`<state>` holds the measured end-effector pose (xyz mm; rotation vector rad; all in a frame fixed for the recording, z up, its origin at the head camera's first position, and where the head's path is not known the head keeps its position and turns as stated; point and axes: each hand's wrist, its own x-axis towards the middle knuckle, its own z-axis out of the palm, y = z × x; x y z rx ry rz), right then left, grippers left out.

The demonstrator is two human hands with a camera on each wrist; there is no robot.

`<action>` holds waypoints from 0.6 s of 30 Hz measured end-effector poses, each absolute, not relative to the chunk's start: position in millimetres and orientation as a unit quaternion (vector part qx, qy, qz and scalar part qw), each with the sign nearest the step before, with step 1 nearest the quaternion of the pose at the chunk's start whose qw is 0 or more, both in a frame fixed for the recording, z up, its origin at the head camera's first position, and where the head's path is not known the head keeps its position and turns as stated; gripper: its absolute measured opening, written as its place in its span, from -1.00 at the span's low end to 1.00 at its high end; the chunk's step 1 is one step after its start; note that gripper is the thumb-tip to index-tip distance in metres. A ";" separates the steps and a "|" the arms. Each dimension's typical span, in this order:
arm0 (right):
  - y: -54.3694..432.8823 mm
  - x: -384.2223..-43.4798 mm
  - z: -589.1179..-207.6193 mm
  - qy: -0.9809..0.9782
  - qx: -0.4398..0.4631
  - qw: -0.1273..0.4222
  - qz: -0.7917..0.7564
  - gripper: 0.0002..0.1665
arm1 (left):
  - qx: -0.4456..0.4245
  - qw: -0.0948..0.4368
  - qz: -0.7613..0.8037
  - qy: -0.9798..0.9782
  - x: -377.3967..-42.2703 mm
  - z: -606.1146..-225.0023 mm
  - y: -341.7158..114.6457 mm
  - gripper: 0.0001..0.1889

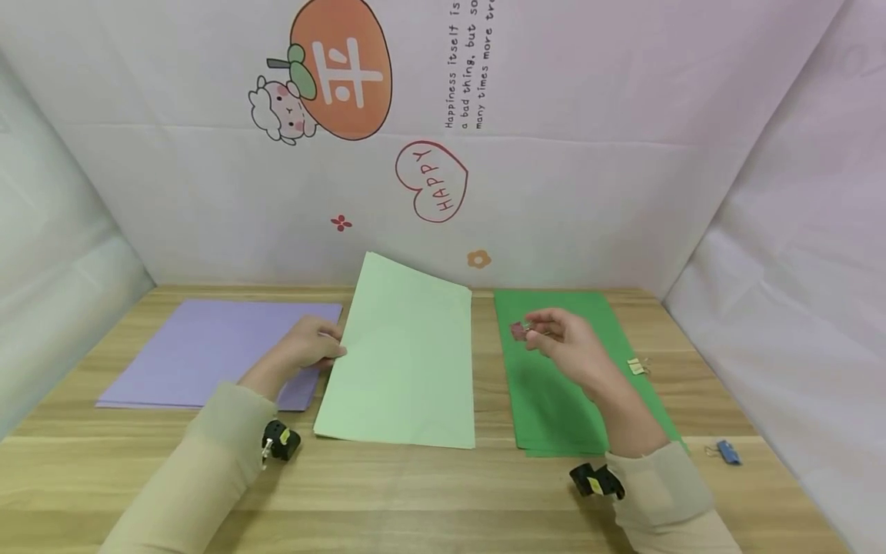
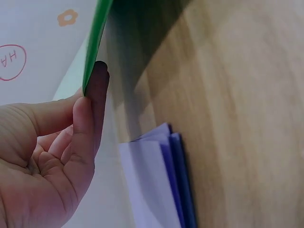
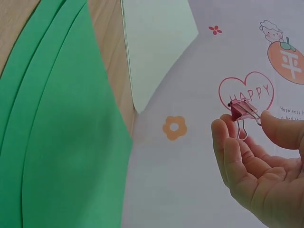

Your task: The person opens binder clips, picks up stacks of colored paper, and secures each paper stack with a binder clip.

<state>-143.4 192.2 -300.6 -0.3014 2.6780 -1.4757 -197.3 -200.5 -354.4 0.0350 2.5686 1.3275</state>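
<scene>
A stack of light green paper (image 1: 408,362) is lifted at its left side in the head view. My left hand (image 1: 311,345) pinches that left edge between thumb and fingers; the left wrist view shows the hand (image 2: 57,156) with the sheets' edge between thumb and fingertips. In my right hand (image 1: 569,345) is a small pink binder clip (image 1: 519,331), held by its wire handles above the dark green paper (image 1: 554,385). The right wrist view shows the clip (image 3: 243,110) between thumb and fingers, apart from any paper.
Purple paper (image 1: 221,346) lies at the left of the wooden table (image 1: 388,500). A yellow binder clip (image 1: 637,367) sits by the dark green stack's right edge, and a blue binder clip (image 1: 728,452) lies farther right. A printed white cloth (image 1: 588,192) hangs behind.
</scene>
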 end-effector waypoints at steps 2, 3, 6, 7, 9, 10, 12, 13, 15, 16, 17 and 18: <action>192.1 -143.4 -299.4 0.872 -0.099 0.030 -0.478 -0.50 | 0.014 0.123 0.456 0.881 -195.6 -351.1 -201.4 -0.53; 192.0 -143.2 -298.7 0.874 -0.100 0.027 -0.475 -0.50 | 0.013 0.123 0.457 0.881 -195.2 -349.5 -201.9 -0.52; 192.0 -143.3 -297.3 0.873 -0.102 0.019 -0.476 -0.48 | 0.015 0.120 0.457 0.881 -193.3 -344.5 -202.3 -0.51; 192.1 -143.2 -296.9 0.872 -0.102 0.017 -0.479 -0.48 | 0.014 0.118 0.459 0.880 -192.9 -343.2 -202.3 -0.52; 192.7 -143.4 -296.2 0.868 -0.100 0.016 -0.486 -0.47 | 0.012 0.115 0.464 0.878 -192.2 -340.8 -202.4 -0.52; 193.1 -143.6 -295.8 0.866 -0.098 0.016 -0.490 -0.47 | 0.010 0.111 0.467 0.877 -191.7 -339.6 -202.2 -0.52; 194.1 -143.6 -294.4 0.862 -0.090 0.018 -0.499 -0.48 | 0.007 0.106 0.473 0.874 -191.0 -337.7 -202.1 -0.53; 194.6 -143.9 -293.6 0.859 -0.088 0.017 -0.503 -0.48 | 0.005 0.103 0.477 0.873 -190.9 -337.0 -202.0 -0.53; 195.2 -144.2 -291.5 0.855 -0.082 0.017 -0.512 -0.49 | 0.001 0.099 0.480 0.872 -190.1 -335.5 -201.7 -0.53; 195.4 -144.6 -290.5 0.853 -0.080 0.016 -0.516 -0.49 | -0.001 0.099 0.481 0.871 -189.6 -334.7 -201.6 -0.53; 195.4 -144.9 -289.5 0.850 -0.077 0.016 -0.520 -0.49 | -0.002 0.098 0.482 0.871 -188.9 -334.0 -201.7 -0.52; 195.1 -145.3 -288.6 0.848 -0.075 0.015 -0.524 -0.49 | -0.004 0.097 0.482 0.871 -188.5 -333.5 -201.8 -0.51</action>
